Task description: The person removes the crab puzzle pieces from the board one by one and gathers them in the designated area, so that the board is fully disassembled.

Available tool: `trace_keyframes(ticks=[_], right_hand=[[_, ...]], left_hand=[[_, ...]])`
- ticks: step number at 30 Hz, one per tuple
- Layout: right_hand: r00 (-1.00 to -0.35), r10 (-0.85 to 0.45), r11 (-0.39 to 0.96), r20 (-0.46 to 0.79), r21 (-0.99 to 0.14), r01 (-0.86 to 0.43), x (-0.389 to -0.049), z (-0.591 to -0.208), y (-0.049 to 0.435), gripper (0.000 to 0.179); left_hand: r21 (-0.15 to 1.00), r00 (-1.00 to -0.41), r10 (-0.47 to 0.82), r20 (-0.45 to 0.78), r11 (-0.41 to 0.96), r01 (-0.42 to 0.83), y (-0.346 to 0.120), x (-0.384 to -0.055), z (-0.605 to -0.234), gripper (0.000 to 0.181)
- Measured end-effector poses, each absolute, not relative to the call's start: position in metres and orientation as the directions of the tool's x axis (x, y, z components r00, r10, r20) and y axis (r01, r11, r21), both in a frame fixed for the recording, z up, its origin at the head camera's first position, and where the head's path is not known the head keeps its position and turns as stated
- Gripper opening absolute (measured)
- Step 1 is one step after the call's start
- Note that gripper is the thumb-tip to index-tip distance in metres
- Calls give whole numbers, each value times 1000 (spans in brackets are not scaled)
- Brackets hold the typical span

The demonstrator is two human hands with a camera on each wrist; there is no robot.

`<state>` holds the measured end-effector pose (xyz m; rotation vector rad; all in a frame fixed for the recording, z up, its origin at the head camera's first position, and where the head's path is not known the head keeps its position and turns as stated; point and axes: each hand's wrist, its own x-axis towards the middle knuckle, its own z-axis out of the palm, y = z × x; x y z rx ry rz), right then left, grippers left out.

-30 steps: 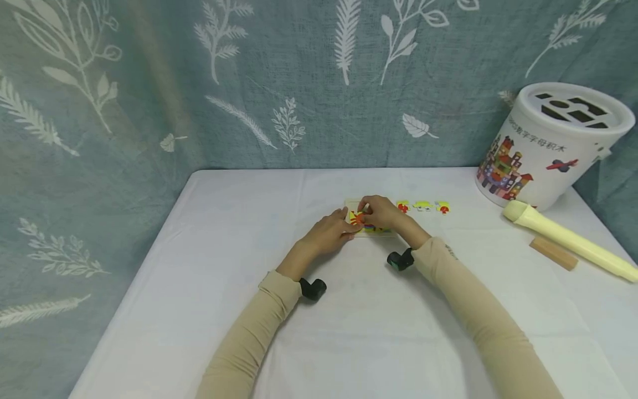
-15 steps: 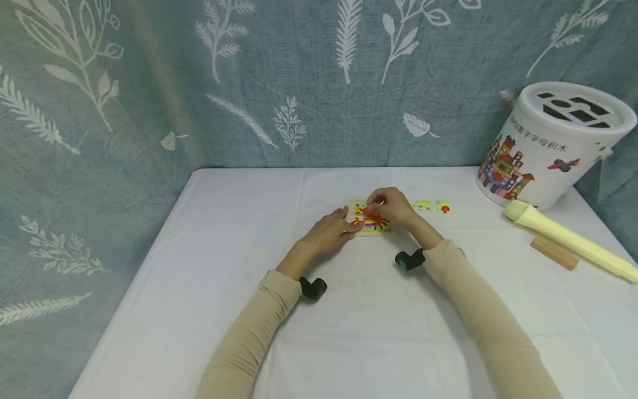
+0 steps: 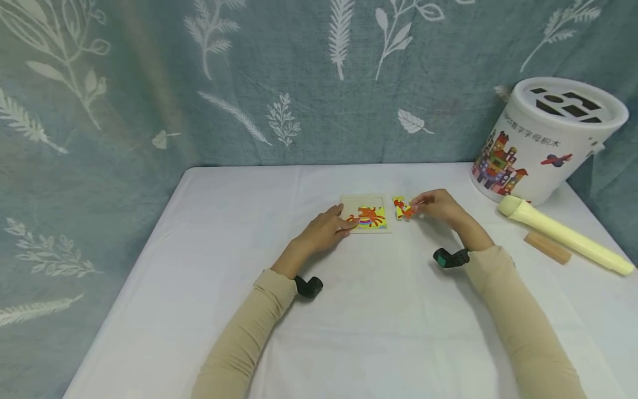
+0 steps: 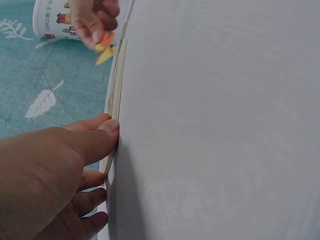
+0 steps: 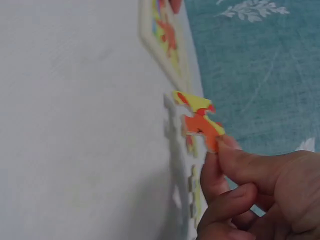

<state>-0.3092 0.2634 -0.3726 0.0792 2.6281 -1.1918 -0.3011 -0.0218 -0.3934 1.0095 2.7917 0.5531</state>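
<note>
In the head view, my left hand [image 3: 324, 230] holds the left edge of a small puzzle board [image 3: 366, 198], the thumb reaching over its lower left part. In the left wrist view, the thumb and fingers grip the board's edge [image 4: 118, 85]. Red-orange and yellow pieces [image 3: 371, 217] fill the lower part of the board; its upper part is bare. To the right of the board, my right hand [image 3: 441, 206] pinches an orange and yellow puzzle piece [image 5: 202, 122] between thumb and fingertips. More puzzle pieces [image 5: 194, 187] lie on the table beneath it, mostly hidden by that hand in the head view.
A large white bucket [image 3: 543, 138] with a slotted lid stands at the back right. In front of it lie a long pale-yellow stick [image 3: 563, 233] and a flat wooden block [image 3: 547, 247]. A patterned curtain [image 3: 299, 83] hangs behind the white-covered table [image 3: 374, 310].
My right hand has lifted a puzzle piece off the board and carried it right, over the row of loose pieces. The board's upper part has become bare. My left hand stays on the board.
</note>
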Motion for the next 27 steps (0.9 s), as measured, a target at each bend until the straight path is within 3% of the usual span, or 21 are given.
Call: trace_keyframes(ticks=[6,11,14,21,27], right_hand=[[-970,-39,712,-240,-688,141,-309,-379,261,27],[-991,-35,782,-126,-621,51,-302,-369,249,26],[-991,-117,809,-65,-586,-57,-302,-359,231,25],[-935,-348,761,-74,-605,-235,-325,-370,187,32],[-939,-286,789,-188,-602,-120,-331,-379,172,36]], left_hand=[[368,-755,655,31,695,618,-26,-303,-393,35],[370,-756,653,44,693,619,-26,-303,-394,34],[372,-756,652,53,690,621,-28,-303,-392,34],[375,-749,662,31,687,623,-27,-303,-390,35],[379,-736,676,31,673,635,-25,-300,-393,35]])
